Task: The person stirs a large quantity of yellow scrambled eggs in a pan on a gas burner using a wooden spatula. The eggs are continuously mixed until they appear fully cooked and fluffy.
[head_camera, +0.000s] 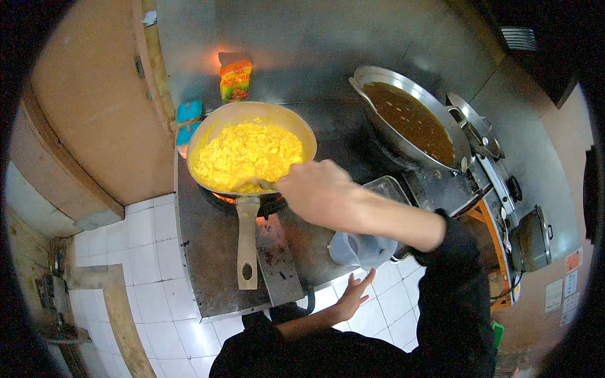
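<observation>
Yellow scrambled eggs point(250, 151) spread over the base of a light-coloured frying pan point(298, 120), which sits over a lit burner with its beige handle towards me. My right hand point(321, 189) reaches across from the right, closed around a utensil point(264, 185) whose end is in the eggs at the pan's near right side. The utensil is blurred, so its kind is unclear. My left hand point(353, 295) hangs near the stove's front edge with its fingers apart, holding nothing. Just above it stands a translucent plastic container point(361, 250), partly covered by my right forearm.
A large metal wok point(406, 75) of brown liquid stands at the back right, near pot lids point(477, 123). A wire basket point(390, 189) lies under my forearm. Behind the pan are a printed food packet point(235, 81) and blue-lidded containers point(189, 111). A covered pot point(531, 241) stands far right.
</observation>
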`<move>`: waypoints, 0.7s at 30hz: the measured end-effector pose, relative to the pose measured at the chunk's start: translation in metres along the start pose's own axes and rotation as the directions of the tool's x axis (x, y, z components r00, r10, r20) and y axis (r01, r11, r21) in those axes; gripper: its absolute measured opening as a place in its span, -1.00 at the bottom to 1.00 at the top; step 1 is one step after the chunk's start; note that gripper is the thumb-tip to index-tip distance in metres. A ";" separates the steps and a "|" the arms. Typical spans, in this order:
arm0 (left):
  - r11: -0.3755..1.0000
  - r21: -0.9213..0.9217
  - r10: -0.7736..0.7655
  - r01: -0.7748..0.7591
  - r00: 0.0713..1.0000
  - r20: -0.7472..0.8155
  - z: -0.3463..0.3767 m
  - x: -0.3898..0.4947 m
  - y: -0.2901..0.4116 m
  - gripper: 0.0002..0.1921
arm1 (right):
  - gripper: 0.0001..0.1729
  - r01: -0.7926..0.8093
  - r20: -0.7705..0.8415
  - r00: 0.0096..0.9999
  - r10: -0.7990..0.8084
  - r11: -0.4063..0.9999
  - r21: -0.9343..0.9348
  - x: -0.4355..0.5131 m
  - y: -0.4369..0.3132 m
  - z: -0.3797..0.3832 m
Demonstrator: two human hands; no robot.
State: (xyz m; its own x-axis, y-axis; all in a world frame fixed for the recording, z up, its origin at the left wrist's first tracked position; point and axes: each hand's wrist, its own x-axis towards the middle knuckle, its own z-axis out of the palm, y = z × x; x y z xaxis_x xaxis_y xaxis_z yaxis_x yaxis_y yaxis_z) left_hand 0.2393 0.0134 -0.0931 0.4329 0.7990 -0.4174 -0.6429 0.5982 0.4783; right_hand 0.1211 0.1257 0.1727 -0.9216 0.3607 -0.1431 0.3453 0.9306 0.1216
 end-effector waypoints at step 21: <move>0.981 0.152 0.104 -0.117 0.990 0.093 -0.011 -0.177 0.116 -0.28 | -0.64 -0.348 -0.006 0.914 0.405 0.794 0.498 0.081 0.143 0.068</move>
State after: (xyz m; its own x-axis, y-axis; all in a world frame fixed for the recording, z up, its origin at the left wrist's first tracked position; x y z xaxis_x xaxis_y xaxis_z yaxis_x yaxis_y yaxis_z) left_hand 0.0812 -0.0591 0.0275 0.4206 0.8590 -0.2918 -0.5854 0.5027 0.6361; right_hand 0.1081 0.2924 0.1112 -0.7038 0.7063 -0.0755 0.6835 0.6445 -0.3426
